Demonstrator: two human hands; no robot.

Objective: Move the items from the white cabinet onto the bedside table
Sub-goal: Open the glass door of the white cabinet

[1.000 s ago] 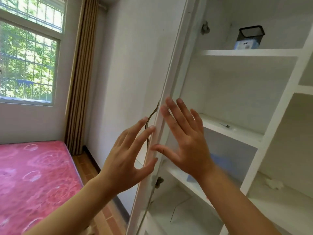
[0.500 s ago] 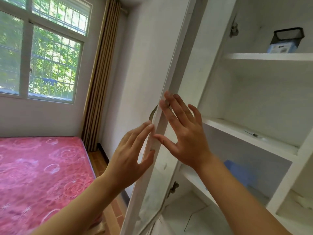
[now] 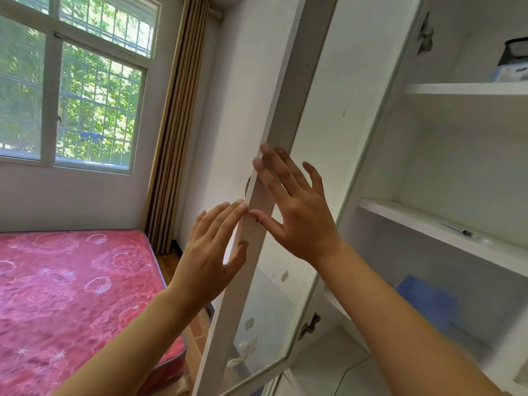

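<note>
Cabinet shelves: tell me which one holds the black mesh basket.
The top shelf holds the black mesh basket. The shelf below carries only a small thin item, and a blue thing lies lower still.

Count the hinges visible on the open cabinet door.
2: upper hinge near the top of the cabinet door, lower hinge near its bottom. Others may be out of frame.

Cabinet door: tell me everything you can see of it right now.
The cabinet door is a white-painted frame with a glass pane, swung open and seen nearly edge-on. A dark handle shows behind its edge; two metal hinges show. The left hand and the right hand touch the frame with straight fingers.
</note>
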